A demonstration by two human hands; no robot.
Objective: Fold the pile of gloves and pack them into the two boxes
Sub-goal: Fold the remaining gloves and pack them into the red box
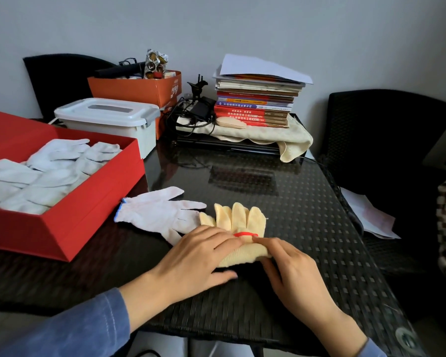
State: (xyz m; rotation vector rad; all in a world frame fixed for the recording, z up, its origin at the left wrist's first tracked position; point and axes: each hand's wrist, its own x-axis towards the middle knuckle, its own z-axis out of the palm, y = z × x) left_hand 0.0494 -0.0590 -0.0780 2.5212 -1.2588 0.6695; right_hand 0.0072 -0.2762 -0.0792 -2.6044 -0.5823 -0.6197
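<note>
My left hand presses flat on the cream knitted glove with red cuff band; my right hand pinches its folded edge, on the black woven tabletop. Beside it, a white cotton glove lies unfolded. Farther left, the red cardboard box already holds pale folded gloves.

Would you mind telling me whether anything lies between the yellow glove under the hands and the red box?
Only the white glove lies flat on the table between the yellow glove and the red box; a lifted carry should pass over it.
</note>
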